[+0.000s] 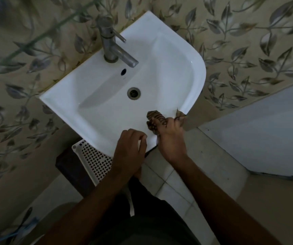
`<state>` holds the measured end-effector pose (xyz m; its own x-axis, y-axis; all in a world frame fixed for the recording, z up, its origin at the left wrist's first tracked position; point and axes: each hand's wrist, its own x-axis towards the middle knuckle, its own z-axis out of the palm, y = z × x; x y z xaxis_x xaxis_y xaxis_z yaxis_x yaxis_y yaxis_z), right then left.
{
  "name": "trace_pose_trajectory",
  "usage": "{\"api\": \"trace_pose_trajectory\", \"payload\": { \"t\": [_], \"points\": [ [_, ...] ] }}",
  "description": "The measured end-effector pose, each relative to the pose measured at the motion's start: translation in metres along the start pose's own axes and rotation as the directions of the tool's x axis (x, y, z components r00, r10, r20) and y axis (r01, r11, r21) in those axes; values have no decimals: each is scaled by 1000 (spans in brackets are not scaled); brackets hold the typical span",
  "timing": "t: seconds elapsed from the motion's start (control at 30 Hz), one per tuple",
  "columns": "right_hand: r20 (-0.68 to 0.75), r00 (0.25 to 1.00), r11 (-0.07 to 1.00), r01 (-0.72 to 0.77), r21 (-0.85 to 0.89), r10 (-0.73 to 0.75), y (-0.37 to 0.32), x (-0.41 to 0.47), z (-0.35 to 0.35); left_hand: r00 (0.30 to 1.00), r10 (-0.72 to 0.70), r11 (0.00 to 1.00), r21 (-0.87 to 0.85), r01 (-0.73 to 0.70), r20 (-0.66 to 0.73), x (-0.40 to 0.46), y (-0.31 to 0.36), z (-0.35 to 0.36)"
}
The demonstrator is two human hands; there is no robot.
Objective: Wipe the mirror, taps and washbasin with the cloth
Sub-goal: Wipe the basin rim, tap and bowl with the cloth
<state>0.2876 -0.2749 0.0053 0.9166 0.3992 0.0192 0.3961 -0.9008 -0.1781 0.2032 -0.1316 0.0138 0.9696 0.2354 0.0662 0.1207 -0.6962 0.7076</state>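
A white washbasin (92, 103) is fixed to a leaf-patterned tiled wall, with a metal tap (112, 45) at its back and a drain (133, 93) in the bowl. My right hand (171, 138) grips a brown striped cloth (155, 119) on the basin's near right rim; a corner of the cloth pokes out past the rim. My left hand (130, 147) rests on the front rim beside it, fingers loosely curled and holding nothing. The mirror is not clearly in view; a glass edge (36, 38) crosses the upper left.
A white perforated plastic basket (92, 160) stands under the basin on a dark stand (68, 167). A pale door or panel (265, 129) is at the right. Light floor tiles (168, 177) lie below, and my dark trousers fill the bottom middle.
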Motion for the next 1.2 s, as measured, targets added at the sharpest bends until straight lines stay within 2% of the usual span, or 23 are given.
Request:
{"api": "trace_pose_trajectory", "payload": {
  "t": [0.17,0.27,0.43,0.57,0.63,0.73,0.9,1.0,1.1,1.2],
  "points": [
    [62,995,973,60,224,-75,-29,-38,-3,997,-68,997,-27,67,-32,13,6,2],
    [37,999,986,25,165,-32,-3,-18,2,998,-57,998,-39,57,-5,15,3,5],
    [-40,981,978,-183,97,187,48,45,4,999,-32,998,-53,33,18,31,8,12],
    [-29,985,983,-168,75,170,33,35,3,999,-32,995,-98,35,35,48,16,19],
    [-11,991,982,-133,132,136,17,13,6,998,-43,992,-114,48,45,55,22,24],
    [-64,990,972,-111,207,126,9,5,9,997,-41,991,-123,49,63,65,29,29],
    [-81,959,955,-260,143,273,57,72,10,998,49,990,-137,-44,32,83,36,33],
    [-129,942,948,-295,120,309,95,123,2,993,118,986,-122,-114,25,104,45,40],
    [-134,929,935,-326,139,344,116,155,-4,988,129,982,-150,-116,83,131,53,45],
    [-173,920,929,-319,187,350,115,151,-4,978,95,975,-213,-54,187,153,49,49]
  ]
}}
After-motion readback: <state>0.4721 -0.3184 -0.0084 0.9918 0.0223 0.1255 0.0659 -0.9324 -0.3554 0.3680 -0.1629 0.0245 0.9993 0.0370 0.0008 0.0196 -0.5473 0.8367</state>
